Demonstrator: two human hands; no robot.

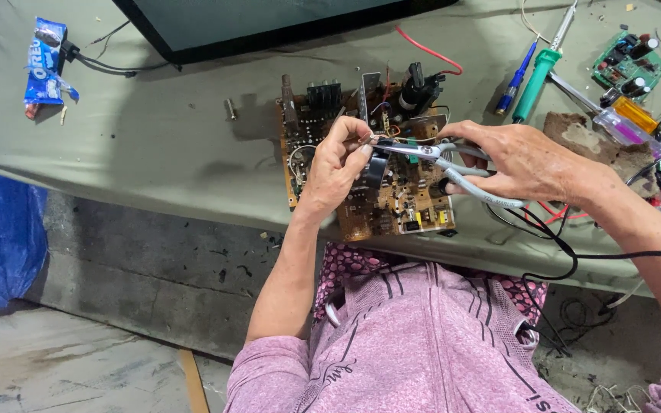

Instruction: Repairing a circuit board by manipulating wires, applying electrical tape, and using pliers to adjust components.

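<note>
1. Head view looks down on the brown circuit board [392, 206], which lies at the near edge of the cloth-covered surface [154, 145], just in front of my lap.
2. My left hand [338, 164] rests over the board, its fingers [361, 145] pinched shut on a small part.
3. My right hand [525, 160] is closed around grey-handled pliers [453, 164], their tip meeting that pinch.
4. A green soldering iron [537, 80], a blue pen [516, 80] and a small green board [625, 61] lie to the right.
</note>
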